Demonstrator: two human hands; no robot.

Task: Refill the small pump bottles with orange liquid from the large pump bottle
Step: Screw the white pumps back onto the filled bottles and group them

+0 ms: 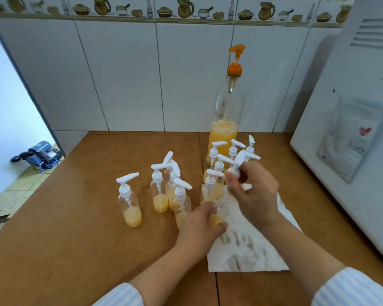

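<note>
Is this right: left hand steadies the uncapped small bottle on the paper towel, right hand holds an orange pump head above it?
Not quite. The head view shows the pump head in the right hand is white, not orange. The left hand does steady the uncapped small bottle on the paper towel.

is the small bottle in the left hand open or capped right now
Open. The small bottle in the left hand shows a bare threaded neck, and the right hand holds its white pump top lifted clear.

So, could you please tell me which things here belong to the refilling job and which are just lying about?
Part of the job:
- large pump bottle
- small pump bottles
- open small bottle in left hand
- white pump top in right hand
- paper towel

Lying about:
- white appliance
- blue pump on floor
</note>
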